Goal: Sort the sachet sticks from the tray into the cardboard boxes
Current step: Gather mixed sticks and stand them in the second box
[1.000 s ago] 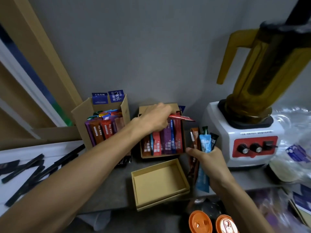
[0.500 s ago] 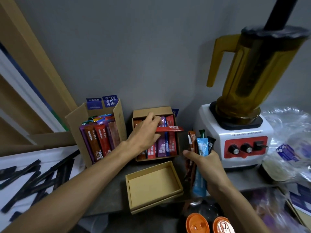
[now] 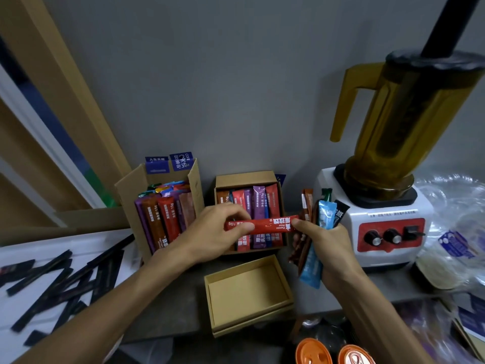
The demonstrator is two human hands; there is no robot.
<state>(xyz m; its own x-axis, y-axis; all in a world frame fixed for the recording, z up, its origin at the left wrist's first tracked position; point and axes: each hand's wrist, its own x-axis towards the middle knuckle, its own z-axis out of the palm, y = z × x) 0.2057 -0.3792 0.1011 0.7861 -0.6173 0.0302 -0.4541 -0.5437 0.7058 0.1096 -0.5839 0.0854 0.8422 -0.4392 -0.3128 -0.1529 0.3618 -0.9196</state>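
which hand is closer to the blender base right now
Right. The right hand, gripping a bundle of sachets, is just left of the blender base. The left hand, pinching the red sachet, sits farther left, before the small box.

A red stick [image 3: 265, 225] is held level, pinched at its left end by the left hand [image 3: 210, 237] and touched at its right end by the right hand [image 3: 330, 248], in front of the small box [image 3: 245, 179]. A bundle of sticks [image 3: 325, 216] (blue, black, brown, green) is gripped upright in the right hand. Red and purple sticks [image 3: 258, 200] are stood in the small box. Purple, brown and red sticks [image 3: 162, 219] are packed upright in the tall box [image 3: 128, 187] at left. A shallow box [image 3: 246, 292] is laid flat in front. Black sticks [image 3: 60, 282] are scattered on the white tray [image 3: 39, 249].
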